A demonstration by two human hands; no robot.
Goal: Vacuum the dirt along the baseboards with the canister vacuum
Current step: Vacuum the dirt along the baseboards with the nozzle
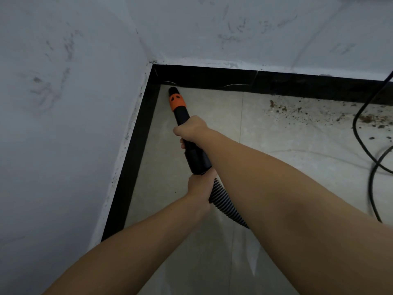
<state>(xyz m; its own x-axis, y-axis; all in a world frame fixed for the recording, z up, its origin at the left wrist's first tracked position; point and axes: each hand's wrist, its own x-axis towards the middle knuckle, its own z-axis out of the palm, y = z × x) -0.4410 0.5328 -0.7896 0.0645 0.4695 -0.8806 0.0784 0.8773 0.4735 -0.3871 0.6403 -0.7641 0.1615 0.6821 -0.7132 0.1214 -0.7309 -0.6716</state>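
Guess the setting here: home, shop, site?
Likely an indoor room corner, maybe unfinished or under renovation: scuffed white plaster walls, black baseboard on pale floor tiles, brown dirt scatter.

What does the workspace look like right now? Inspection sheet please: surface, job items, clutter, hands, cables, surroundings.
Surface: pale tiled floor, streaked, seen at a room corner.
Job's things: vacuum nozzle, black with an orange collar, tip at the corner beside the black baseboard; ribbed hose trails back from it. Dirt lies scattered along the far baseboard, to the right of the nozzle.
Clutter: nothing seen.
Hands: right hand grips the nozzle tube; left hand grips where the tube meets the hose.
Cables: black cable comes down the far wall and loops on the floor near the dirt.
Surroundings: scuffed white walls.
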